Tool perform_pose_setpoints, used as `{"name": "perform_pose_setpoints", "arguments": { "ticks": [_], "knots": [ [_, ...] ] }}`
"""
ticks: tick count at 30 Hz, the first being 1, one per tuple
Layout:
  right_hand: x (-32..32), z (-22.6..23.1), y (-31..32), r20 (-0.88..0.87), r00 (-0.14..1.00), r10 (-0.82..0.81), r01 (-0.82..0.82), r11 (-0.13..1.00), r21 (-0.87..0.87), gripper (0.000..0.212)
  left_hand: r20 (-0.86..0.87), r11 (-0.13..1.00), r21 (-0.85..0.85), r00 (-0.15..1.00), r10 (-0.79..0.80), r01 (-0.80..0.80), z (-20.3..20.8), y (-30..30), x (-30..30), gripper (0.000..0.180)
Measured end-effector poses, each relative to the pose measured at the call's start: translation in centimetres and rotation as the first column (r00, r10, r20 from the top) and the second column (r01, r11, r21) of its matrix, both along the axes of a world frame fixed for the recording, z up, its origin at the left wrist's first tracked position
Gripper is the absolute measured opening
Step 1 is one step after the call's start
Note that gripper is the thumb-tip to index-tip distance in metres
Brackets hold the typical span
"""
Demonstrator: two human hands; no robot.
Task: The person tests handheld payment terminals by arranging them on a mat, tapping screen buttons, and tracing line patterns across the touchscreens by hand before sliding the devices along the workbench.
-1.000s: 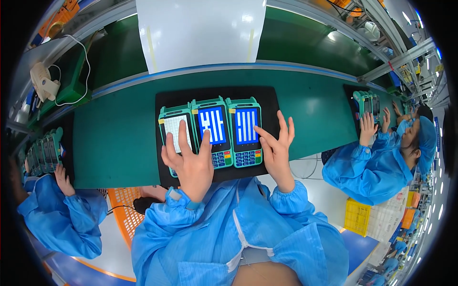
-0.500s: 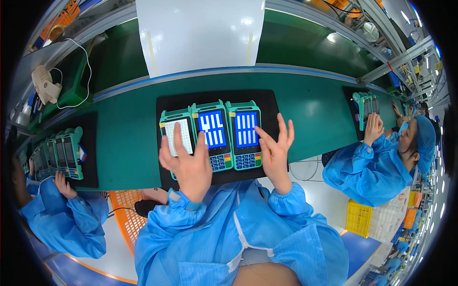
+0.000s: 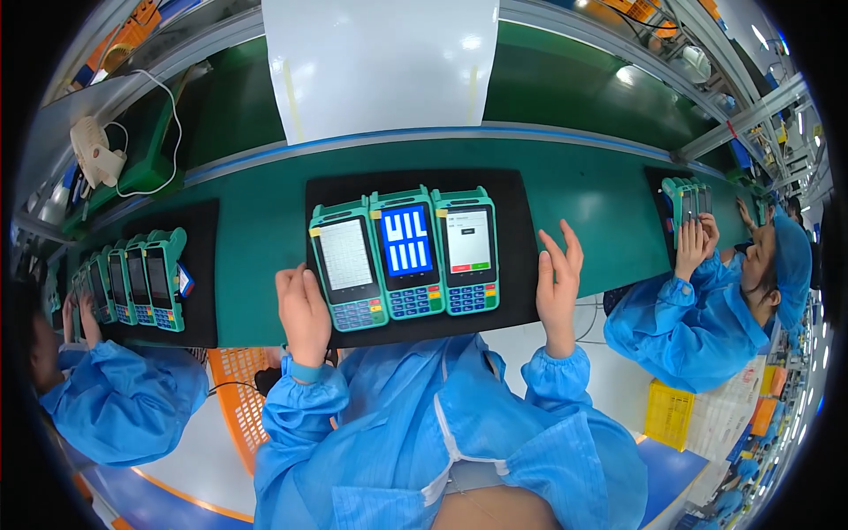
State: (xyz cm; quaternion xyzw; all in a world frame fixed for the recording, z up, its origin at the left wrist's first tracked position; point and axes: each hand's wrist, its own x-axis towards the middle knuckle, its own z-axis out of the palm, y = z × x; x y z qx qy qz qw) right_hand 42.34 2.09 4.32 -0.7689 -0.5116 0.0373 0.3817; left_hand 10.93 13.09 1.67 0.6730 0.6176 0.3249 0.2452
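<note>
Three green handheld payment terminals stand side by side on a black mat (image 3: 415, 339) before me. The left payment terminal (image 3: 346, 256) shows a white grid on its screen. Blue with white bars fills the screen of the middle payment terminal (image 3: 406, 243). On the right payment terminal (image 3: 468, 243) a white page with a red and a green button is lit. My left hand (image 3: 303, 309) is beside the left terminal's lower edge, fingers loosely extended and holding nothing. Off the mat's right edge, my right hand (image 3: 559, 283) is raised with fingers apart, clear of the terminals.
A green worktable (image 3: 609, 212) runs across. At left, a co-worker's sleeve (image 3: 124, 397) is near a row of payment terminals (image 3: 159, 283); at right another person (image 3: 707, 309) handles more. A white sheet (image 3: 380, 71) hangs ahead. Orange basket (image 3: 237, 389) and yellow crate (image 3: 669, 413) stand below.
Both hands have drawn away from the screens, left hand to the left and right hand to the right. The right terminal's screen has turned from blue bars to a white page with buttons.
</note>
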Motion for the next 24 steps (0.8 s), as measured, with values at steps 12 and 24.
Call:
{"name": "perform_pose_setpoints", "arguments": {
  "ticks": [12,24],
  "knots": [
    [-17.0,2.3,4.8,0.406,0.914,-0.019,0.064,0.993,-0.098,0.029,0.3,0.91,-0.051,0.875,-0.38,0.412,1.7,1.2,-7.8,0.042],
    [-29.9,2.6,7.1,0.356,0.934,-0.027,0.059,0.995,-0.079,0.026,0.14,0.957,0.037,0.947,-0.291,0.288,0.9,3.0,-29.1,0.048]
  ]
}}
